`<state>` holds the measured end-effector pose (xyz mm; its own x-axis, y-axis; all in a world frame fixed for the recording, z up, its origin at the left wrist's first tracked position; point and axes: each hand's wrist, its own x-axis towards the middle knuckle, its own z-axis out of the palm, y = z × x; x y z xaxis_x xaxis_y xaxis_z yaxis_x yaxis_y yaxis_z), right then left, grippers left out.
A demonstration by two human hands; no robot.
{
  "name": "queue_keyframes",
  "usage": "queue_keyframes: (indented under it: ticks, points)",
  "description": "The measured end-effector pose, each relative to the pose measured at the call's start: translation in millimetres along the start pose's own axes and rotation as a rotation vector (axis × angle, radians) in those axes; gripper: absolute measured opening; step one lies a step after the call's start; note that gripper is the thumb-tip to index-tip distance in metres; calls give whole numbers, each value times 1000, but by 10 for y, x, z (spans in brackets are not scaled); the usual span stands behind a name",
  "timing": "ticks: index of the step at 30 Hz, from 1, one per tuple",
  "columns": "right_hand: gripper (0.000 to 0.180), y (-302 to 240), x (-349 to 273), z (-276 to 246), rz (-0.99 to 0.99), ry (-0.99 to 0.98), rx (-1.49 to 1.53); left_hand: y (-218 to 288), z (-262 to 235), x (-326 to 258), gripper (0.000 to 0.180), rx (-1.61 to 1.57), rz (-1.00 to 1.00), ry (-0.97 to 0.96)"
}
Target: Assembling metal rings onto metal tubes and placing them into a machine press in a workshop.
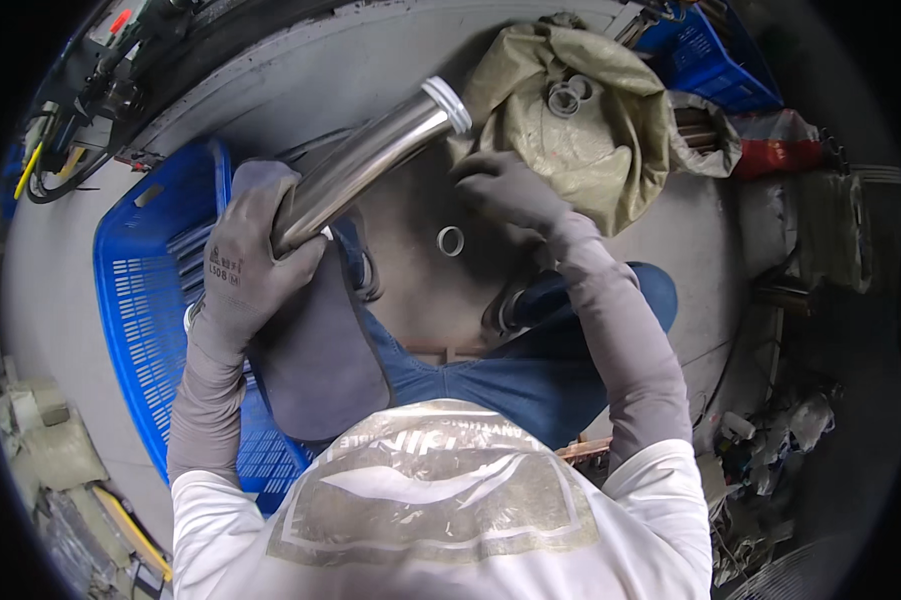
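Observation:
My left hand, in a grey glove, is wrapped round the lower end of a shiny metal tube. The tube slants up to the right, and a white ring sits around its far end. My right hand, also gloved, is apart from the tube, beside the sack's near edge. Its fingers are curled in; whatever they may hold is hidden. An olive woven sack stands beyond it, with several pale rings on it. Another white ring lies on the floor between my feet.
Under my left arm stands a blue plastic basket with metal tubes inside. A dark grey pad covers my left thigh. Another blue crate and a red sack stand at the far right. Bagged clutter lies at right.

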<state>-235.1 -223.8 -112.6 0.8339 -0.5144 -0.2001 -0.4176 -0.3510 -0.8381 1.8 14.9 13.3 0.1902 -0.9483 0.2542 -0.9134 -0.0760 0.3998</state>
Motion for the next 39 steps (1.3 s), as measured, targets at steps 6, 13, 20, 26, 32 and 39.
queue_keyframes:
  ticks: [6, 13, 20, 26, 32, 39]
  points:
    - [88, 1313, 409, 1440, 334, -404, -425, 3, -81, 61, 59, 19, -119, -59]
    - [64, 2544, 34, 2344, 393, -362, -500, -363, -445, -51, 67, -1, -412, -5]
    - [60, 2728, -67, 2660, 344, -231, -428, -626, -587, 683, 67, 343, -62, 105]
    - [60, 1896, 484, 2447, 411, -710, -386, -688, -641, 2025, 61, 576, 233, 345]
    - [43, 643, 690, 1060, 6, -514, 262, -625, -340, 3467, 38, 697, 98, 285]
    - [48, -628, -266, -316, -20, -23, 853, -1192, -42, 4179, 36, 684, -8, 105]
